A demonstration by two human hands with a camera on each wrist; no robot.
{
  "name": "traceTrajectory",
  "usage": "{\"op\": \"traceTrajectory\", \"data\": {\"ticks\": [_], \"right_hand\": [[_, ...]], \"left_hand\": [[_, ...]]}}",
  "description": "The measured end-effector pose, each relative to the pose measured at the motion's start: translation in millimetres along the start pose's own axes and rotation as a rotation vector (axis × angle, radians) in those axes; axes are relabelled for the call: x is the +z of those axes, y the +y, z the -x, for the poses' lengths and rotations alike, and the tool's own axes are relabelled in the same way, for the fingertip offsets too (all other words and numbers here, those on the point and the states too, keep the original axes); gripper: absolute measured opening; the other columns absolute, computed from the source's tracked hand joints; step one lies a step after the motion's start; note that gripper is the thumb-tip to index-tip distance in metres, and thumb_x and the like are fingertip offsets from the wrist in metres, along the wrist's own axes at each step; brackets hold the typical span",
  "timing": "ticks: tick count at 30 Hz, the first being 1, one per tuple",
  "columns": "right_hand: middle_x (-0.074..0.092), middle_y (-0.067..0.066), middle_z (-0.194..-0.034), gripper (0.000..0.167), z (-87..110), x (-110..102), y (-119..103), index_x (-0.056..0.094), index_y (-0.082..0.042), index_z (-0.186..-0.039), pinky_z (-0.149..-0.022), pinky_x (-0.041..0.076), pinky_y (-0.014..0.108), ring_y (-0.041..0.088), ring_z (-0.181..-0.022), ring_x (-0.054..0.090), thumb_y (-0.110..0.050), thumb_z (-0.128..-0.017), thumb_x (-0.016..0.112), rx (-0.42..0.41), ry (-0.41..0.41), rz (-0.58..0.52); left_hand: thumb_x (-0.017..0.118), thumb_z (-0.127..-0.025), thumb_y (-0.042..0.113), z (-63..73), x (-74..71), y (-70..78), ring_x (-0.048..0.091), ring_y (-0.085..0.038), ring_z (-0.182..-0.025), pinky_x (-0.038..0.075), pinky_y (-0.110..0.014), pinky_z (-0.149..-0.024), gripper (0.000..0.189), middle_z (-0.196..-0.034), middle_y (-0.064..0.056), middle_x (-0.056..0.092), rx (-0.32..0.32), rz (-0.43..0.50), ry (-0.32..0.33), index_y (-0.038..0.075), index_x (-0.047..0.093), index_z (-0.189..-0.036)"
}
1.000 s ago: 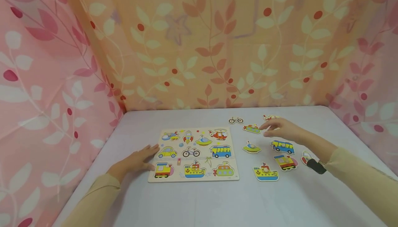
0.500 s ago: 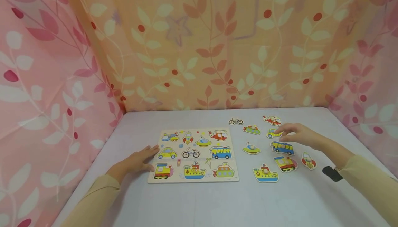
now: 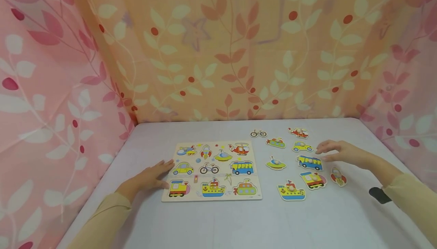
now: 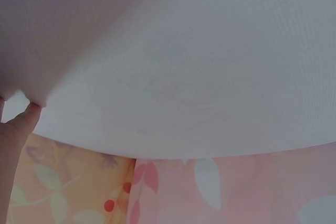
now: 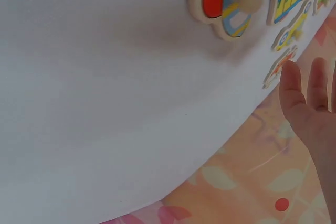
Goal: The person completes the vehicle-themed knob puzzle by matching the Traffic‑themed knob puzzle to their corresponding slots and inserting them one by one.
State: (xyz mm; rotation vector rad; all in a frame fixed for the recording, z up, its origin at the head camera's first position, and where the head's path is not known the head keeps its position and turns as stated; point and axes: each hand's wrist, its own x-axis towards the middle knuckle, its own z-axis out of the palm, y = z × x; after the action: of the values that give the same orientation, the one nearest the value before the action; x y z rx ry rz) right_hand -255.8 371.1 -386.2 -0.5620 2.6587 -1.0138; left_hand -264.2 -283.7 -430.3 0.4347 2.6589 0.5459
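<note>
Control: State the change.

Operator: From my station, I note the right hand [image 3: 348,155] withdrawn to the right. One second ago it reached towards the green submarine-shaped wooden piece with red propeller [image 3: 275,142], hiding the yellow car-shaped wooden piece [image 3: 302,147]. The car now lies fully visible, just left of the fingertips.

Control: Is anything held?

Operator: Nothing that I can see. The right hand's thumb and fingers stand apart, loosely bent. The thumb is near the blue-and-yellow bus-shaped wooden piece [image 3: 309,162]; contact I cannot tell. The left hand [image 3: 146,177] rests, as before, at the left edge of the pale wooden board printed with vehicles [image 3: 224,168]. Its fingers are extended; pressure cannot be determined. The hands are well apart.

Control: Location of the pieces?

Operator: All nine loose ones lie on the white table [image 3: 211,226], right of the board. The red-and-white rocket-shaped wooden piece [image 3: 338,177], partly covered a second ago, is exposed.

Control: Bearing on the work?

Operator: In my judgement, the withdrawal leaves every loose piece unheld; nothing is travelling to the board.
</note>
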Motion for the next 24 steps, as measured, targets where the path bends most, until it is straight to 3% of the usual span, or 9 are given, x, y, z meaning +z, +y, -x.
{"op": "traceTrajectory", "data": {"ticks": [8,10,13,15,17,21,24], "right_hand": [[0.049,0.028,-0.132,0.03,10.5,-3,22,0.067,0.0,-0.118,-0.087,0.042,0.068,0.052,-0.123,0.036,-0.015,-0.091,0.065,0.051,-0.07,-0.039],[0.05,0.027,-0.13,0.031,13.1,-4,27,0.067,0.0,-0.118,-0.087,0.042,0.068,0.041,-0.123,0.041,-0.015,-0.091,0.065,0.057,-0.079,-0.045],[0.051,0.023,-0.129,0.031,17.5,-6,34,0.068,-0.001,-0.118,-0.087,0.043,0.066,0.01,-0.116,0.044,-0.016,-0.091,0.064,0.061,-0.094,-0.048],[0.054,0.017,-0.126,0.029,20.1,-7,39,0.068,-0.002,-0.117,-0.087,0.046,0.061,-0.007,-0.106,0.041,-0.016,-0.092,0.063,0.054,-0.108,-0.05],[0.056,0.011,-0.123,0.028,22.6,-8,43,0.068,-0.001,-0.116,-0.088,0.048,0.052,-0.011,-0.101,0.042,-0.015,-0.093,0.062,0.049,-0.132,-0.061],[0.06,0.001,-0.115,0.026,26.5,-6,53,0.067,0.001,-0.115,-0.083,0.049,0.029,-0.007,-0.098,0.048,-0.013,-0.094,0.062,0.067,-0.176,-0.116],[0.061,-0.003,-0.111,0.024,26.9,-3,60,0.066,0.002,-0.113,-0.079,0.047,0.02,-0.005,-0.094,0.05,-0.012,-0.093,0.064,0.092,-0.178,-0.135]], "left_hand": [[0.077,-0.08,0.039,1.5,-0.5,0.1,0.01,-0.041,-0.146,0.008,-0.068,-0.109,0.088,-0.158,-0.012,0.025,0.003,0.011,0.003,0.015,0.033,-0.152],[0.076,-0.08,0.039,1.7,-0.3,-0.1,0.01,-0.04,-0.146,0.008,-0.068,-0.109,0.088,-0.159,-0.012,0.025,0.0,0.011,0.002,0.015,0.033,-0.153],[0.076,-0.08,0.039,1.8,0.0,0.1,0.009,-0.04,-0.146,0.007,-0.068,-0.109,0.089,-0.159,-0.011,0.024,-0.004,0.012,-0.001,0.015,0.032,-0.153],[0.076,-0.08,0.04,1.6,-0.1,0.0,0.009,-0.04,-0.146,0.008,-0.068,-0.109,0.089,-0.159,-0.011,0.024,-0.002,0.008,-0.002,0.015,0.032,-0.153],[0.076,-0.08,0.04,1.4,-0.3,-0.1,0.009,-0.04,-0.146,0.008,-0.068,-0.109,0.089,-0.159,-0.01,0.024,0.0,0.008,-0.001,0.015,0.032,-0.153],[0.076,-0.08,0.04,0.8,-0.5,-1.1,0.009,-0.041,-0.145,0.008,-0.069,-0.109,0.089,-0.159,-0.012,0.024,0.006,0.015,0.0,0.015,0.032,-0.153],[0.076,-0.08,0.041,0.8,-0.9,-2.1,0.01,-0.041,-0.145,0.008,-0.068,-0.109,0.089,-0.158,-0.013,0.025,0.012,0.017,0.002,0.015,0.032,-0.153]]}}
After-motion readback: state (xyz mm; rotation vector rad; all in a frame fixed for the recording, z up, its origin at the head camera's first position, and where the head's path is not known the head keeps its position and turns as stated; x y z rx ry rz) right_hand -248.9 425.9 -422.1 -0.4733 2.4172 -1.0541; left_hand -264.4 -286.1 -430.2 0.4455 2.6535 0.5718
